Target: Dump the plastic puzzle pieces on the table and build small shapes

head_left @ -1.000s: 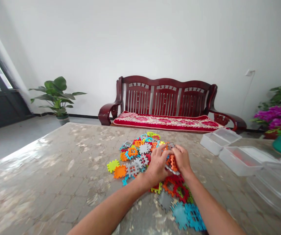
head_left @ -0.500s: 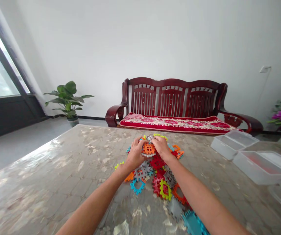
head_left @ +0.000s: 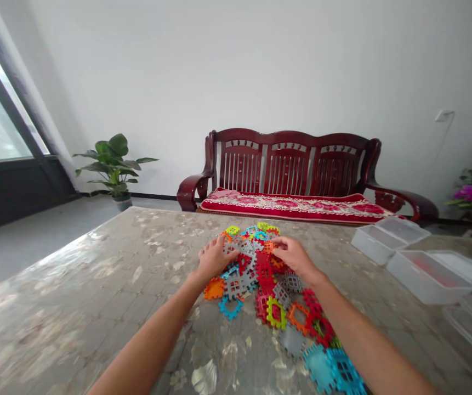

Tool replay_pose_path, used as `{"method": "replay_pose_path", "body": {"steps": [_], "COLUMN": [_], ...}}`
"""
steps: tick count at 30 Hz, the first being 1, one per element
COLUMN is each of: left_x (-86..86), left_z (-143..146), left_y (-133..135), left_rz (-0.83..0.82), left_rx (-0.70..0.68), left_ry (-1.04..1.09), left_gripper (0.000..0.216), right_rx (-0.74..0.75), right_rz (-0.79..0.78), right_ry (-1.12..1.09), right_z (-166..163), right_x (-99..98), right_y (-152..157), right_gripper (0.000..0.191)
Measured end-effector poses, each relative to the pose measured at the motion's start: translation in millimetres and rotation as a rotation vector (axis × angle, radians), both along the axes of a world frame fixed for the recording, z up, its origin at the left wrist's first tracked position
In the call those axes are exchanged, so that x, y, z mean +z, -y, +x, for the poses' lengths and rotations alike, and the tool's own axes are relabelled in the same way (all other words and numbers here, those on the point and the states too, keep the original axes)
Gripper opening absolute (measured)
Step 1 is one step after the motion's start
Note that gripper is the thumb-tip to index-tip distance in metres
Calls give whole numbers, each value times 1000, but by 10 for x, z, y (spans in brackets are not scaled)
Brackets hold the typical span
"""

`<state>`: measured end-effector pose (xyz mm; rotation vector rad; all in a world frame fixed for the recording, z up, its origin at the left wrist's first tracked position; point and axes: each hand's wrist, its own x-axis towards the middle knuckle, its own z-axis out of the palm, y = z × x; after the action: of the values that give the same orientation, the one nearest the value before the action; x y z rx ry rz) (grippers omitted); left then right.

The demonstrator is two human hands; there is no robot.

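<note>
A pile of toothed plastic building tiles in red, grey, orange, blue and lime lies mid-table. Over its left side, my left hand [head_left: 214, 258] is open, fingers spread and thumb apart, by a grey tile [head_left: 231, 248]. At the right side, the thumb and fingertips of my right hand [head_left: 295, 255] close on the edge of an orange window tile [head_left: 269, 247]. Between the hands lie grey tiles [head_left: 250, 249] and a red tile [head_left: 264, 271]. Nearer me are an open blue frame tile [head_left: 231, 308], a lime frame tile [head_left: 276, 314] and blue tiles [head_left: 320, 366].
The patterned tabletop [head_left: 108, 307] bears everything. Two clear plastic boxes stand at the right, a smaller box [head_left: 369, 245] and a larger box [head_left: 427, 280] with something red inside. Beyond the table are a wooden bench [head_left: 289, 164] and a potted plant [head_left: 114, 167].
My hands were close together around an orange tile at the pile's back. They have moved apart to either side, uncovering tiles between them. The orange tile now shows farther right.
</note>
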<state>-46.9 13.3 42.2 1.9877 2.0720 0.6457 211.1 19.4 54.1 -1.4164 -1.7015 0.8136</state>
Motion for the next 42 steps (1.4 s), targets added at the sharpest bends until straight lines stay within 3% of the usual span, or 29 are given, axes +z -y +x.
{"method": "replay_pose_path", "body": {"steps": [3,5,7,10,13,17,20,23,30,34,42], "left_x": [36,21,-28,-125,-184,-165,-137,-140,-191,-259,-346], "left_z": [-1,43,137,343,546,715,795,869,993,1033,1056], "left_y": [132,288,489,794,966,957,924,935,892,826,792], "left_rz": [153,284,362,303,177,157,189,236,284,340,350], "left_rx": [8,-140,-381,-708,-832,-821,-864,-879,-832,-770,-764], "left_ry": [-43,-28,-3,-24,-133,-260,-300,-309,-370,-266,-138], "left_gripper": [73,70,69,85,103,99,74,57,31,11,14], "right_rx": [124,237,306,325,300,224,122,44,73,34,61], "right_rz": [-73,-110,-152,-203,-233,-130,-15,55,91,78,36], "right_ry": [34,109,229,425,562,625,601,552,475,384,170], "right_z": [341,541,668,696,615,577,629,683,614,550,530], "right_x": [-6,-21,-56,-146,-231,-280,-286,-290,-302,-357,-475], "right_y": [317,561,800,1088,1227,1191,1092,998,838,747,584], "right_gripper": [63,84,106,126,130,109,77,60,72,71,82]}}
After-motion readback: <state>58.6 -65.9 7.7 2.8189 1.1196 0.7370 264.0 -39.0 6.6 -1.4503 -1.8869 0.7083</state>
